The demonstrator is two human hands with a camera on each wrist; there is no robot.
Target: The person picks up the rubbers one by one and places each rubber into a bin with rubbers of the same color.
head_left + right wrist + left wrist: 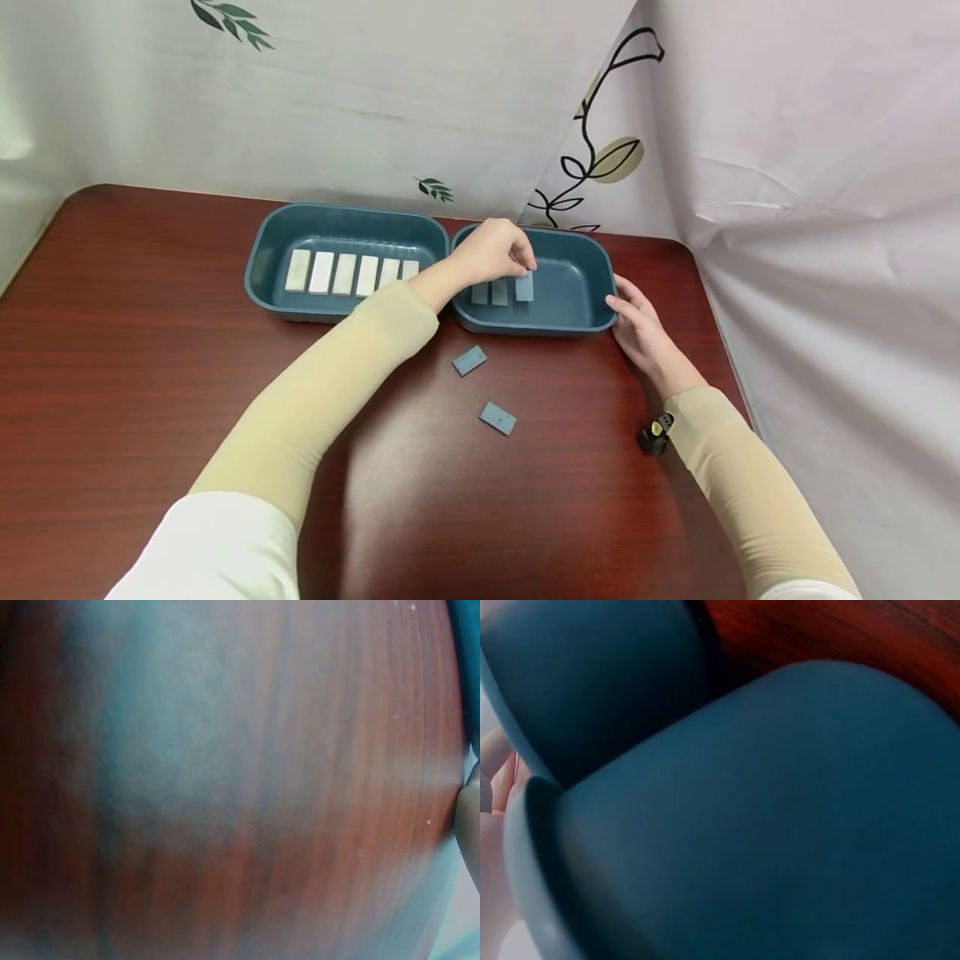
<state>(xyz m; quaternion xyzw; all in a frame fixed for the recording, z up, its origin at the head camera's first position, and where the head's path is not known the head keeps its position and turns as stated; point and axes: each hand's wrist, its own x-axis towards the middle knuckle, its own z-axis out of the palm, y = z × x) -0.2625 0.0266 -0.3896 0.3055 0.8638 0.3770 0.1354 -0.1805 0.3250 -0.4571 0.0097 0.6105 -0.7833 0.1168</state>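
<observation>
In the head view my left hand (491, 252) reaches over the right blue bin (573, 323) and pinches a light grey-blue rectangular tile (524, 288) by its upper end. Two more grey tiles, one of them a darker tile (499, 292), lie to its left, partly hidden behind my wrist. My right hand (637, 327) grips that bin's right end, thumb at the rim and fingers along the outer wall. The left wrist view is mostly filled by the blue bin walls (780, 810); only part of the hand shows at its left edge.
Beside it stands a second blue bin (258, 271) with a row of several white tiles (321, 272). Two loose grey tiles, a nearer one (498, 418) and a farther one (469, 360), lie on the brown table (150, 375). White patterned curtains hang behind and at the right.
</observation>
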